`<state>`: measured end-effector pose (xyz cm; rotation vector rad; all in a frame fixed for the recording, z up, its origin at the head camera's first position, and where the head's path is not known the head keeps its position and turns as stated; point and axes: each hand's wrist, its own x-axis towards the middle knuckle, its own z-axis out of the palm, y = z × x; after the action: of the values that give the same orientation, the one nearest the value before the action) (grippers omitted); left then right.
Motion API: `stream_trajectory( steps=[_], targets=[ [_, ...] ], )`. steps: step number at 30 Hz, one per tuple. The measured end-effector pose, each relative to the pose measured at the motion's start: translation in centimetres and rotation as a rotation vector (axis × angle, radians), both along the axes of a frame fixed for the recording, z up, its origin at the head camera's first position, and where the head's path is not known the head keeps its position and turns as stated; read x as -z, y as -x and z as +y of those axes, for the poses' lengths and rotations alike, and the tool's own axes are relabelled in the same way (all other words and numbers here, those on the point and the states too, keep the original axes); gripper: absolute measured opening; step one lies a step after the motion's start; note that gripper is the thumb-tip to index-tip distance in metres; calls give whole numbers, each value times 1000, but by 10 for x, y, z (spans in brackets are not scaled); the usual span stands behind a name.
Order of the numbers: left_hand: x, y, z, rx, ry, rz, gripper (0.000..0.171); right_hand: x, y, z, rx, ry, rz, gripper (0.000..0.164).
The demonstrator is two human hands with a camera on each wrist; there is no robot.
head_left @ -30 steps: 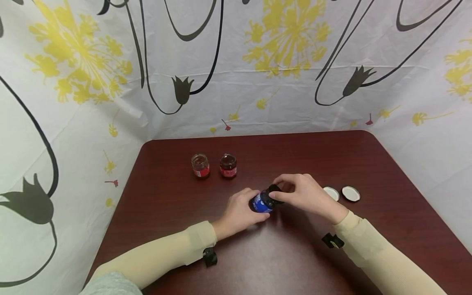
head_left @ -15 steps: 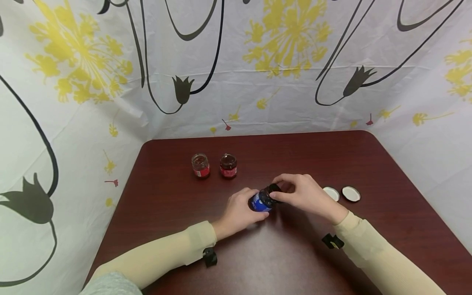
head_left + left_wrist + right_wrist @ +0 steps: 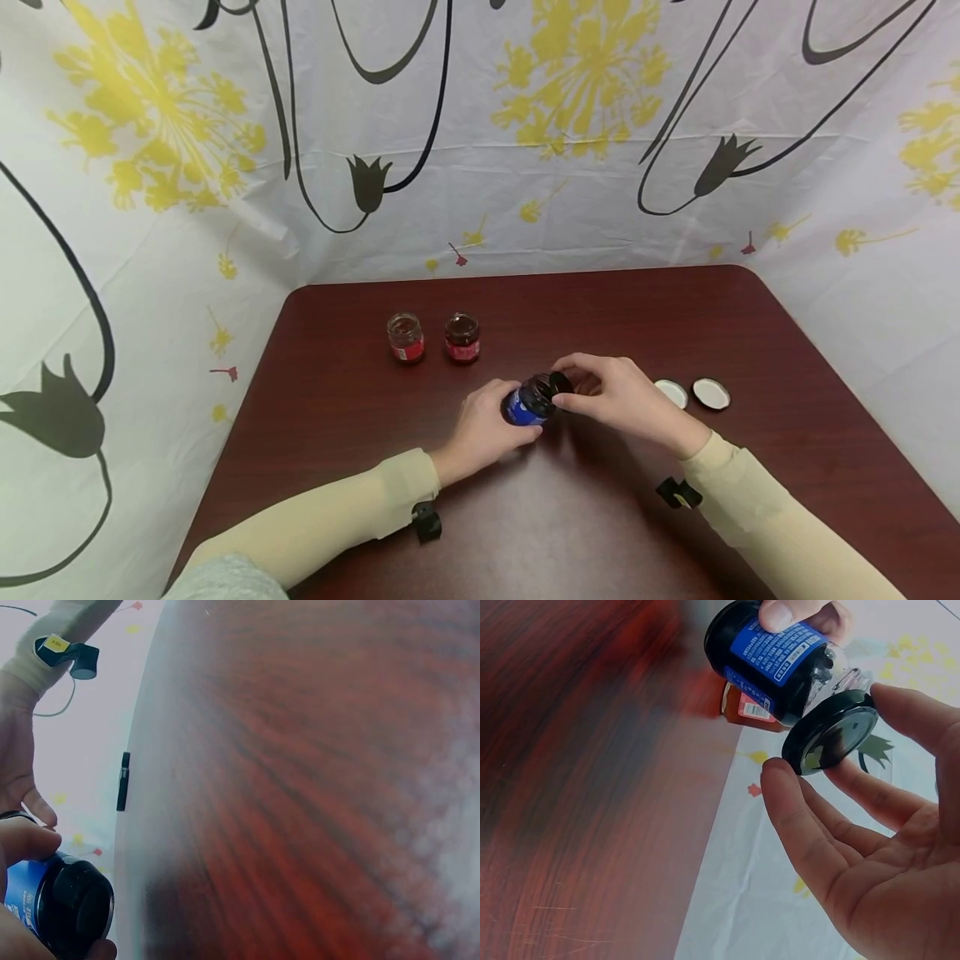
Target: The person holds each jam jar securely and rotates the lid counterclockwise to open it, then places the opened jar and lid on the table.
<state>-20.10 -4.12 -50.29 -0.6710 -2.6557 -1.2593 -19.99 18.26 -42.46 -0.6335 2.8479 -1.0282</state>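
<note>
A small glass jar (image 3: 527, 405) with a blue label and dark contents is gripped by my left hand (image 3: 487, 423). It tilts toward the right, its mouth uncovered. Between thumb and fingers, my right hand (image 3: 622, 402) pinches a black lid (image 3: 561, 384) by its rim. In the right wrist view the lid (image 3: 831, 733) stands on edge right beside the jar's glass neck, its shiny black top toward the camera. My left thumb (image 3: 778, 616) lies across the blue label. The left wrist view shows the jar's dark base (image 3: 79, 909).
Two opened jars with red labels, one nearly clear (image 3: 406, 338) and one dark (image 3: 462, 338), stand farther back on the dark red table (image 3: 540, 517). Two lids (image 3: 711, 394) lie with white insides up, right of my right hand. A patterned cloth (image 3: 480, 225) surrounds the table.
The lid has come off the jar's mouth, opening a gap between them. My left hand has shifted the jar slightly left and tipped it more upright; my right hand has barely moved.
</note>
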Motion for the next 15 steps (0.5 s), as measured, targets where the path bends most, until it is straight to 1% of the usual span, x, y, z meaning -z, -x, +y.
stream_trajectory(
  steps=[4,8,12,15],
  targets=[
    [1,1,0,-9,6,-9,53,1,0,2,-8,0,10,41],
    [1,2,1,-15,4,-38,54,2,0,3,-18,1,12,42],
    [0,3,1,-24,8,-68,53,4,-1,5,-18,5,5,44],
    [0,3,2,-30,10,-71,54,6,0,5,-19,14,-10,45]
  ],
)
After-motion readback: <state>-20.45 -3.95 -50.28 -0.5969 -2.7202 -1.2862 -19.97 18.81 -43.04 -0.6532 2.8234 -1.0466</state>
